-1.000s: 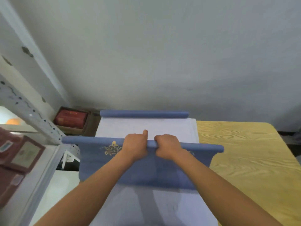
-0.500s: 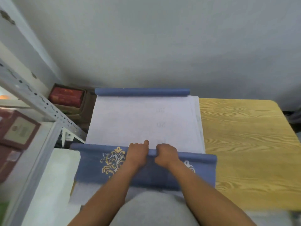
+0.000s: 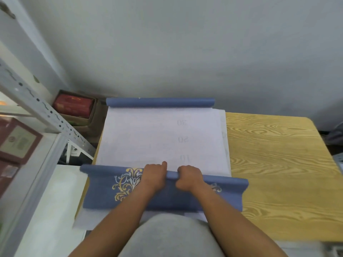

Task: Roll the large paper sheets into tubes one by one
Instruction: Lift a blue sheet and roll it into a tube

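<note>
The left hand (image 3: 153,175) and the right hand (image 3: 187,176) lie side by side, close but not touching, fingers curled over the rolled near end of the blue paper sheet (image 3: 163,193). Both grip that roll from above; the left thumb points toward the far edge.

The sheet's printed face, blue with a gold and white ornament (image 3: 126,183), hangs over the near edge of the tabletop (image 3: 278,164) toward the person's lap. Beyond the hands its pale back (image 3: 157,134) lies flat on the left part of the tabletop, bearing faint mirrored numerals. The far end is curled into a blue roll (image 3: 160,102) at the far edge, against the grey wall (image 3: 185,43).

The right part of the tabletop shows yellow wood grain. Off its far left corner stands a cardboard box holding a red package (image 3: 74,105). A white perforated metal rack (image 3: 46,115) runs along the left side.
</note>
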